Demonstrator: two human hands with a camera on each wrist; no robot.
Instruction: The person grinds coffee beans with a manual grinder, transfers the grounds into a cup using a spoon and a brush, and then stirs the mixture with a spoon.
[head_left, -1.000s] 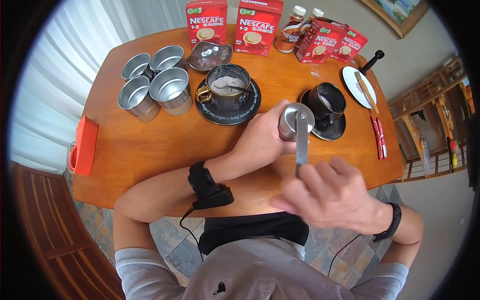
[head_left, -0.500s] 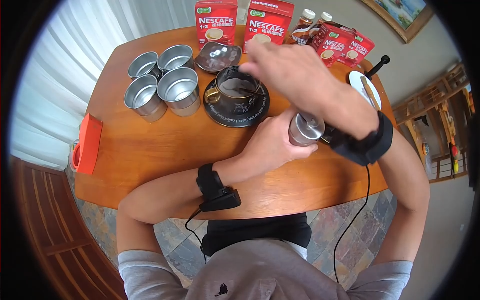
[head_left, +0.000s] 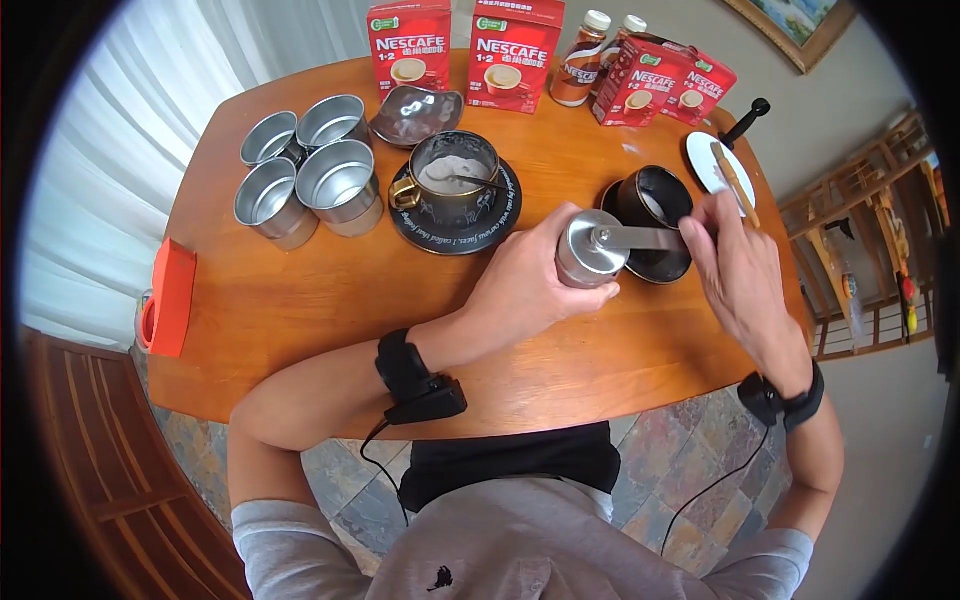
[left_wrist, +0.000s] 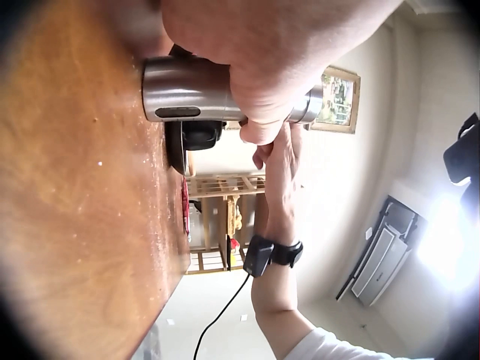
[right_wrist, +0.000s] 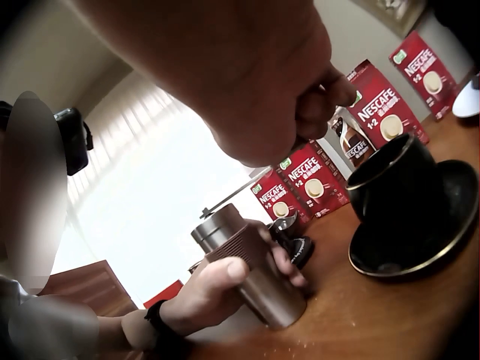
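White curtains [head_left: 90, 190], multicoloured tiled floor [head_left: 690, 450], framed painting [head_left: 795, 22]

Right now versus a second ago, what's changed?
The right hand swung from the near side, via the far side, to the person's right; the crank turned from pointing at the person to pointing right. Unchanged: left hand gripping the grinder, black cup in place.

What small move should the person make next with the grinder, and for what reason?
Probably a turn of the crank with the right hand, with the grinder held upright. The right hand's fingers are at the crank's outer end, and the left hand is wrapped around the body, which stands on the table, so it seems braced for turning.
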